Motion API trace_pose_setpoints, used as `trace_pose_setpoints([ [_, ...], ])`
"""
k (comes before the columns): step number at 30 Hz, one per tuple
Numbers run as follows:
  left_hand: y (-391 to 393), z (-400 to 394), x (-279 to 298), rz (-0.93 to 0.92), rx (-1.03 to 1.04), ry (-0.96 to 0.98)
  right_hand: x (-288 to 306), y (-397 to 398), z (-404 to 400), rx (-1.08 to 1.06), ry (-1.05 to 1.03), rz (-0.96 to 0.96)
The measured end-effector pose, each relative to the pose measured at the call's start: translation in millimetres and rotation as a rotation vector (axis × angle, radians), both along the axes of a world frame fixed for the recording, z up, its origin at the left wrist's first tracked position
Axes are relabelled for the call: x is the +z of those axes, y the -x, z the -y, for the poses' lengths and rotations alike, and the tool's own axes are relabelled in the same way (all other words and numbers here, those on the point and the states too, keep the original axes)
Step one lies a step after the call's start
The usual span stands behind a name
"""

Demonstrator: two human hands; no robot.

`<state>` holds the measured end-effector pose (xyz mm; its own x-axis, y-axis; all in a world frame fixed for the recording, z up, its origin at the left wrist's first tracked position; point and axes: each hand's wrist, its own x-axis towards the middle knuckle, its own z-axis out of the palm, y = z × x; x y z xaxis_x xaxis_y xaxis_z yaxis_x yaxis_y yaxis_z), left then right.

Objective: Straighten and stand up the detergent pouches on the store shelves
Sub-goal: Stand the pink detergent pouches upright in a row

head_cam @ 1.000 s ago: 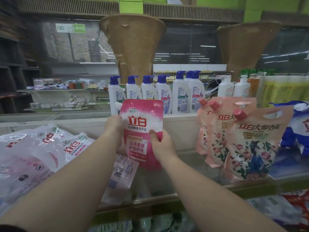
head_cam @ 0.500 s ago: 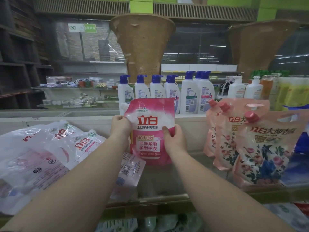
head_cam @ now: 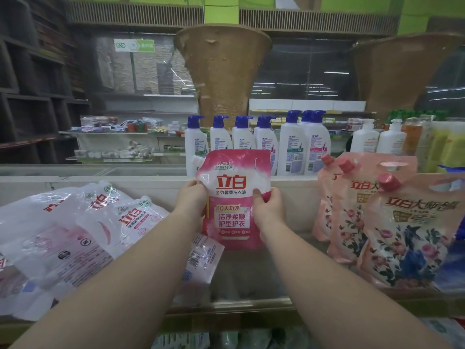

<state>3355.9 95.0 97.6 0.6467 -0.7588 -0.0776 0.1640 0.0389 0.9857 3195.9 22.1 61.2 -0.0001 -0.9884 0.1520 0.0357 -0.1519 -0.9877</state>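
Observation:
A pink and white detergent pouch (head_cam: pixel 232 200) stands upright at the back of the shelf, against the white back wall. My left hand (head_cam: pixel 191 196) grips its left edge and my right hand (head_cam: pixel 268 206) grips its right edge, thumb on the front. Several white and pink pouches (head_cam: pixel 83 230) lie flat in a pile to the left. One more pouch (head_cam: pixel 201 258) lies flat under my left forearm. To the right, three peach floral pouches (head_cam: pixel 402 235) stand upright.
White pump bottles with blue caps (head_cam: pixel 266 144) line the ledge behind the shelf's back wall (head_cam: pixel 294 195). The shelf's front rail (head_cam: pixel 241 306) runs below my arms. A blue pouch (head_cam: pixel 453 260) sits at the far right edge.
Both hands have carried the pink pouch farther back toward the wall and set it more upright. The camera has shifted slightly.

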Motion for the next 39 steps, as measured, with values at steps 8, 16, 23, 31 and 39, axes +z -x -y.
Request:
trace_pose_setpoints([
  [8,14.2,8.6,0.7,-0.004,-0.014,0.042,-0.4,10.7,13.8,-0.073,0.053,-0.009],
  [16,35.6,26.7,0.3,-0.03,-0.075,0.055,1.4,34.2,29.6,-0.082,0.041,-0.001],
  [23,51.3,38.0,0.6,0.0,-0.103,0.045,1.0,49.0,42.4,-0.109,0.029,0.007],
  [31,61.0,42.7,1.1,-0.021,-0.079,0.047,17.7,62.1,42.7,-0.154,0.049,-0.047],
  [39,76.3,48.1,1.9,-0.026,-0.093,0.049,15.5,73.8,44.5,-0.365,0.085,-0.227],
])
